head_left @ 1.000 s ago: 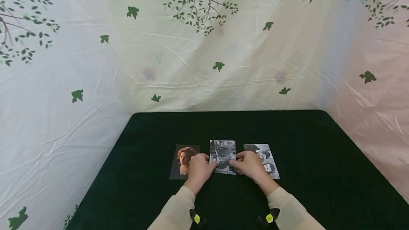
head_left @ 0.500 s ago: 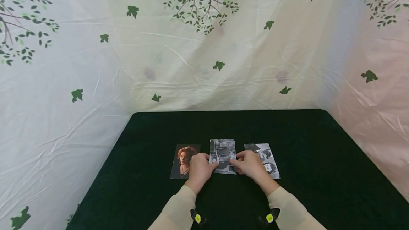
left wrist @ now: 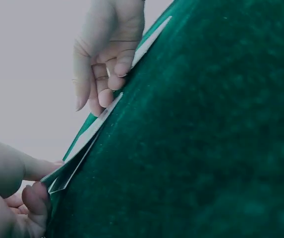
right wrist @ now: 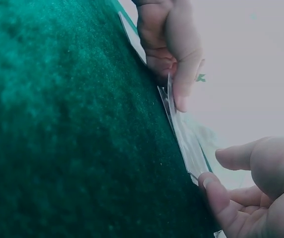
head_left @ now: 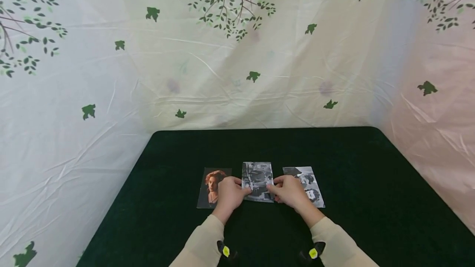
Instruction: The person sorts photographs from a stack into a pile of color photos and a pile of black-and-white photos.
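A black-and-white photo [head_left: 257,176] lies between my two hands in the middle of the table. My left hand [head_left: 229,195] pinches its left edge, thumb on top and fingers beneath. In the left wrist view that edge of the photo [left wrist: 89,134] is lifted, with a second sheet [left wrist: 71,173] under it. My right hand [head_left: 291,195] is at the opposite edge. The right wrist view shows the right thumb [right wrist: 233,157] raised away from the photo, while the right fingertips [right wrist: 216,191] are at its near corner.
A colour portrait photo [head_left: 205,188] lies to the left, partly covered by the left hand. Another black-and-white photo [head_left: 313,188] lies to the right, partly behind the right hand. Dark green cloth covers the table [head_left: 178,147]. A leaf-patterned curtain [head_left: 208,65] hangs around it.
My left hand and the middle photo have shifted slightly left. The sheet edge that peeked out at the top of the photo hardly shows now. The right hand stays nearly still.
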